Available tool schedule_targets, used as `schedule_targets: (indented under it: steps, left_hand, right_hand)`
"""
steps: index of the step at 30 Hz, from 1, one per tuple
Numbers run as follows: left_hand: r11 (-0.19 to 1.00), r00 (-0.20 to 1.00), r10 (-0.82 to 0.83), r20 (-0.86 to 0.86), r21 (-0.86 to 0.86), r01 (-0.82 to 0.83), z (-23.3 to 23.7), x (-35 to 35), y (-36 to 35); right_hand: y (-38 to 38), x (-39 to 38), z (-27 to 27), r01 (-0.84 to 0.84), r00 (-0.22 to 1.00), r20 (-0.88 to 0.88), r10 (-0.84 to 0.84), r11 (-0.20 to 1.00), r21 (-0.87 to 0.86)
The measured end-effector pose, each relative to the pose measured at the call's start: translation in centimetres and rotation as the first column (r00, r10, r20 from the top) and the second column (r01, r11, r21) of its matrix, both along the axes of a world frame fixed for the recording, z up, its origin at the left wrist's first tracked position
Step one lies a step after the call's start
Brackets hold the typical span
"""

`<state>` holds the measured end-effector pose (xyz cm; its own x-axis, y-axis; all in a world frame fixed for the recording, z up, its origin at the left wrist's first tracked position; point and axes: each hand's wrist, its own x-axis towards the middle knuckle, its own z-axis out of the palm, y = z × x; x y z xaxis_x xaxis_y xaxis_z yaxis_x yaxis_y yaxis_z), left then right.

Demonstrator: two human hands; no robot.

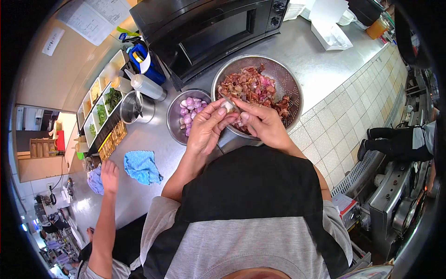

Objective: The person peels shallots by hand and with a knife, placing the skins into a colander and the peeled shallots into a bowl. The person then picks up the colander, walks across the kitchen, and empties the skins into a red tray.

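Observation:
Over the near edge of a large perforated metal colander (298, 100), both my hands meet. My left hand (204, 125) is closed on a small pale shallot (228, 106). In my right hand (265, 123) is a small knife (228, 99), its blade against the shallot. Reddish-brown peels and unpeeled shallots (251, 88) fill much of the colander. Left of it, a smaller metal bowl (173, 118) holds several peeled purple-white shallots (190, 109).
A black oven (209, 37) stands behind the bowls. To the left are a blue cloth (141, 166), a metal pot (134, 109), a squeeze bottle (147, 87) and trays of greens (112, 99). A co-worker's hand (110, 176) rests near a purple cloth (95, 180).

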<state>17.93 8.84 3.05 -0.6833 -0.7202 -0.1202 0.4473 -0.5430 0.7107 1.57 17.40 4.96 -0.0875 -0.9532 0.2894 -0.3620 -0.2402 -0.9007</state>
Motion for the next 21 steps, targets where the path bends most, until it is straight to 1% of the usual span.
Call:
schedule_targets:
  steps: [1,2,3,5,6,7,8,9,10,11,12,13,14,17,19,21]
  left_hand:
    - [1.000,1.000,-0.010,0.011,0.008,0.010,0.1,0.0,-0.1]
    - [1.000,1.000,-0.010,0.011,0.009,0.010,0.2,0.1,-0.3]
    - [1.000,1.000,-0.013,-0.013,0.001,0.013,0.2,0.2,-0.4]
    - [1.000,0.999,-0.014,-0.035,-0.008,0.014,0.4,0.4,-0.6]
    - [1.000,1.000,0.004,-0.028,-0.024,-0.005,0.5,0.5,-0.7]
    - [0.999,1.000,0.022,-0.021,-0.041,-0.023,0.6,0.5,-0.7]
    - [0.999,1.000,0.021,-0.020,-0.041,-0.022,0.3,0.5,-0.9]
    - [0.999,0.998,0.004,-0.063,-0.054,-0.008,-0.1,0.5,-1.1]
    - [0.998,0.994,-0.014,-0.107,-0.068,0.007,-0.2,0.5,-1.2]
    - [0.998,0.994,-0.015,-0.107,-0.069,0.008,-0.1,0.4,-1.2]
    - [0.999,0.995,-0.032,-0.099,-0.030,0.029,0.1,0.4,-1.2]
    - [0.999,0.995,-0.049,-0.091,0.011,0.050,0.2,0.4,-1.2]
    - [0.999,0.995,-0.048,-0.091,0.012,0.049,0.1,0.4,-1.2]
    - [0.998,0.992,-0.068,-0.106,-0.018,0.066,-0.5,0.3,-1.0]
    - [0.997,0.997,-0.032,-0.069,-0.072,0.027,-0.7,0.2,-1.1]
    - [0.996,0.999,-0.031,-0.038,-0.082,0.028,-1.1,0.3,-1.3]
  right_hand:
    - [0.1,-0.2,0.3,-0.098,0.930,0.366,0.025,0.978,0.182]
    - [0.2,-0.4,0.4,-0.250,0.734,0.678,-0.029,0.918,0.309]
    - [0.3,-0.6,0.3,-0.250,0.733,0.679,-0.030,0.917,0.310]
    - [0.3,-0.8,0.0,-0.270,0.533,0.843,-0.075,0.929,0.253]
    - [0.3,-0.8,0.2,-0.260,0.566,0.820,-0.087,0.925,0.277]
    - [0.3,-0.6,0.5,-0.260,0.565,0.820,-0.087,0.925,0.278]
    - [0.3,-0.4,0.7,-0.225,0.680,0.729,-0.075,0.925,0.305]
    - [0.3,-0.2,0.9,-0.186,0.780,0.622,-0.064,0.926,0.328]
    - [0.3,-0.2,0.9,-0.185,0.780,0.623,-0.065,0.927,0.328]
    - [0.2,-0.1,1.0,-0.139,0.821,0.565,-0.088,0.928,0.346]
    - [0.2,-0.1,1.0,-0.092,0.857,0.504,-0.111,0.928,0.361]
    - [0.2,-0.2,0.9,-0.092,0.857,0.504,-0.111,0.928,0.361]
    - [0.2,-0.3,0.7,-0.113,0.853,0.512,-0.095,0.926,0.360]
    - [0.2,-0.1,0.8,-0.139,0.846,0.526,-0.080,0.921,0.364]
    - [0.3,0.0,0.8,-0.142,0.843,0.532,-0.081,0.920,0.365]
    - [0.3,0.0,0.7,-0.192,0.877,0.480,0.003,0.918,0.346]
